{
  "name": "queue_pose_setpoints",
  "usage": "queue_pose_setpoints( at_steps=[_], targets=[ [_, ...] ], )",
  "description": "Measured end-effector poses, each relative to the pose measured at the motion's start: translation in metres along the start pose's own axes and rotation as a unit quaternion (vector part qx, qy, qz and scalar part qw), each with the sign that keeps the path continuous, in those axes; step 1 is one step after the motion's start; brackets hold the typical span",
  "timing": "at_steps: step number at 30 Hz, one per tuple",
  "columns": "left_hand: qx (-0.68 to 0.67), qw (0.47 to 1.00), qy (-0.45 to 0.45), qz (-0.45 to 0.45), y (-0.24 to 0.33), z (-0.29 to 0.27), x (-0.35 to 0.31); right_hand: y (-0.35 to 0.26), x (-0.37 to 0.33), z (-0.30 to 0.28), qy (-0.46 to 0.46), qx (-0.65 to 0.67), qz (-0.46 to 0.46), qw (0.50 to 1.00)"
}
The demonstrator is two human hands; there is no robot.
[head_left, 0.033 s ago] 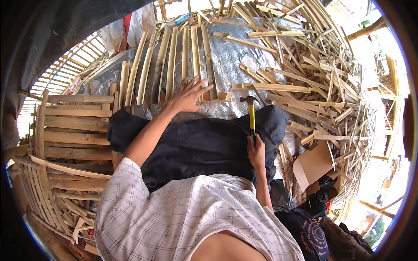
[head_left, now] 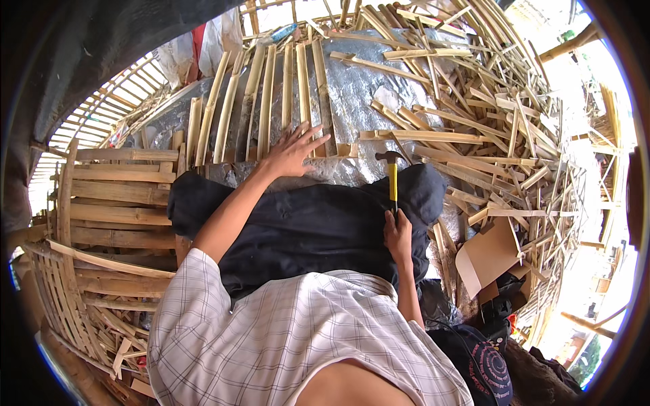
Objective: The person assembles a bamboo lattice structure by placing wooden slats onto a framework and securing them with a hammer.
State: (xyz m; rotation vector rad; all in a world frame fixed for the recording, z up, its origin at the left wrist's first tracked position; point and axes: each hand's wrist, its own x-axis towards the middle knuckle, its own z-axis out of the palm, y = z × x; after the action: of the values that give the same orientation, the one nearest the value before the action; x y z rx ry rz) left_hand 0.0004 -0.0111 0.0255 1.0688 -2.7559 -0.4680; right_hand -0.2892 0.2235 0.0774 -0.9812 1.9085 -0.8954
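My left hand (head_left: 292, 154) lies with its fingers spread over the near ends of several split bamboo strips (head_left: 269, 101). These strips run side by side, away from me, and their near ends meet a crosswise bamboo strip (head_left: 345, 150). My right hand (head_left: 398, 230) is wrapped round the black grip of a claw hammer (head_left: 393, 177) with a yellow shaft. The hammer's dark head points away from me, above my right knee. Black cloth (head_left: 305, 223) covers my lap, just short of the strips.
A heap of loose bamboo pieces (head_left: 487, 128) spreads over the right side. Silvery sheeting (head_left: 359, 88) lies under the strips. At left stands a slatted bamboo panel (head_left: 122, 215). An open cardboard box (head_left: 487, 254) and a dark printed cap (head_left: 474, 358) sit at lower right.
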Motion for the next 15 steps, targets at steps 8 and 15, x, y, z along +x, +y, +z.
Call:
queue_pose_setpoints(
  at_steps=[8,15],
  targets=[
    [0.049,0.994,-0.058,0.074,-0.005,-0.024,0.015,-0.012,0.006,-0.004,-0.079,0.232,0.098,0.965],
    [0.036,0.996,0.08,0.013,-0.003,-0.111,0.049,0.001,0.004,-0.004,-0.049,0.227,0.048,0.972]
  ],
)
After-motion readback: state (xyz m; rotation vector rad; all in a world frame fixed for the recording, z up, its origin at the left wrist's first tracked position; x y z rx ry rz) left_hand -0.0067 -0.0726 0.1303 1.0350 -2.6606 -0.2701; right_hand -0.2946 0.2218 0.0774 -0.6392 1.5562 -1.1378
